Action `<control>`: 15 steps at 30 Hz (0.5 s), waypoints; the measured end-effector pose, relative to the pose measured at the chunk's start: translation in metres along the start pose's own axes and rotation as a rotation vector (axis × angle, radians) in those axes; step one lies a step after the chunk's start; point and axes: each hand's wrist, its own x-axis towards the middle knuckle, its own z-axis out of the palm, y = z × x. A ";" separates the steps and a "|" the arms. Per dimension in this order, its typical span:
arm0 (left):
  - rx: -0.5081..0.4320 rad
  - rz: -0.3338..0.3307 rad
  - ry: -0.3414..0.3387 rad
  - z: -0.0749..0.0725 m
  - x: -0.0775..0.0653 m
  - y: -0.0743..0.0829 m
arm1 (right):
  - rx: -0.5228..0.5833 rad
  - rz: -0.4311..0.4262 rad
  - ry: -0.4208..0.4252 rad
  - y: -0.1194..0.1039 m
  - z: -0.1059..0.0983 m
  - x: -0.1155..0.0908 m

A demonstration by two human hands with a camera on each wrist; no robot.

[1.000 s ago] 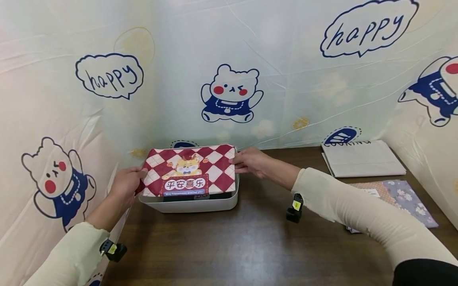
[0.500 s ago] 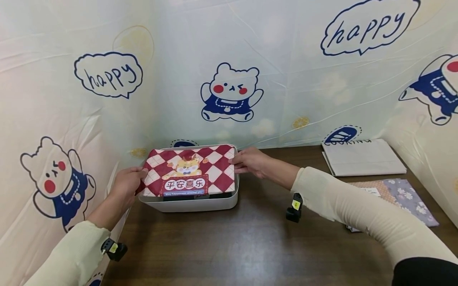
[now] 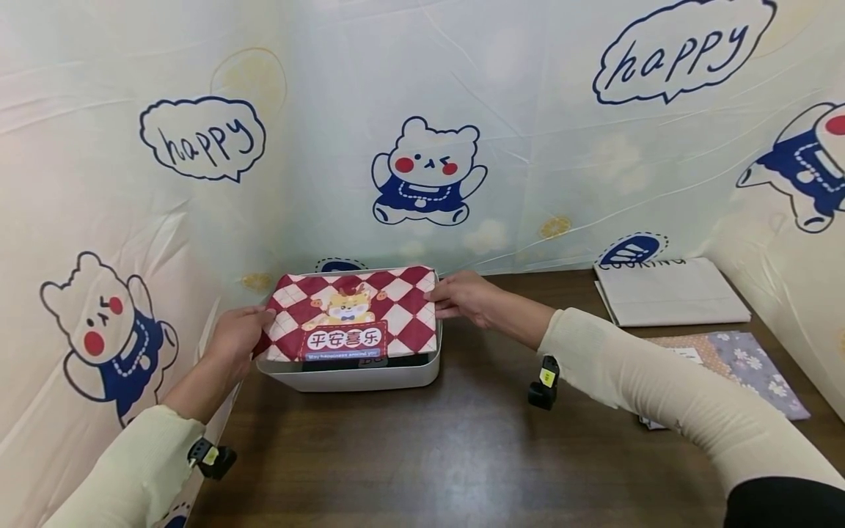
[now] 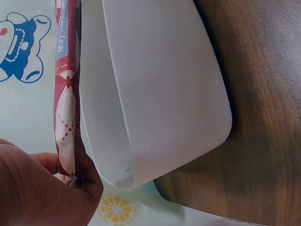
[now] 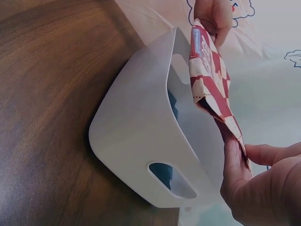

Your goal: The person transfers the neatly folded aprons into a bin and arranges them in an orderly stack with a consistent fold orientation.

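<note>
Over the open top of a white plastic storage bin [image 3: 370, 379] lies a folded piece of red-and-white diamond-patterned fabric [image 3: 403, 315], printed with a cartoon animal and Chinese characters. My left hand [image 3: 234, 341] pinches its left edge between thumb and fingers. The right edge is pinched by my right hand [image 3: 469, 299]. In the left wrist view, the fabric's front edge [image 4: 66, 108] stands apart from the bin's rim. A dark item [image 5: 163, 173] shows inside through the bin's handle hole in the right wrist view; its kind is hidden.
A folded white cloth [image 3: 670, 293] with black lettering lies at the back right of the brown wooden table [image 3: 462, 455]. Nearer, flat orange and purple floral fabric [image 3: 755, 367] is partly covered by my right sleeve. A printed curtain [image 3: 528, 147] encloses the back and sides.
</note>
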 end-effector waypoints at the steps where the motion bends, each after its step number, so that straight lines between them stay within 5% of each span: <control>1: 0.004 0.000 0.000 0.000 0.000 0.000 | -0.003 0.001 0.001 0.000 0.000 0.000; 15: 0.020 0.018 0.011 0.001 0.000 0.002 | -0.022 -0.028 0.006 -0.003 -0.001 0.000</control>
